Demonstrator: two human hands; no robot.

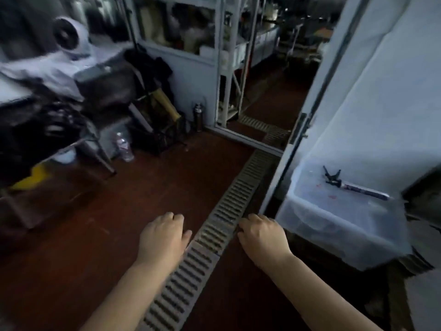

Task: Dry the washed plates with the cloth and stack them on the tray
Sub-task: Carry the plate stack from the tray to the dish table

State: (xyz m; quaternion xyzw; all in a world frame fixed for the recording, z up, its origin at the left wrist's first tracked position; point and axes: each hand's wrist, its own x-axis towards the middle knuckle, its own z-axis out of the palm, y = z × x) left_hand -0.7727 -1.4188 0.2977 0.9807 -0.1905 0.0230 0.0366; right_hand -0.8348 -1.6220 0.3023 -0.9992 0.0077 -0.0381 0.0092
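Hanging over the red floor, either side of the grate: left hand and right hand, fingers loosely curled, holding nothing. Showing no plates, cloth or tray anywhere.

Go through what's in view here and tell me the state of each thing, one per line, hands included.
left hand: loosely curled, holds nothing
right hand: loosely curled, holds nothing
door: open
plastic bin: translucent, lid on
tool: lies flat on the bin lid
water bottle: upright on the floor
metal flask: upright by the wall
floor drain grate: in place, uncovered
Plates, cloth, tray: not in view
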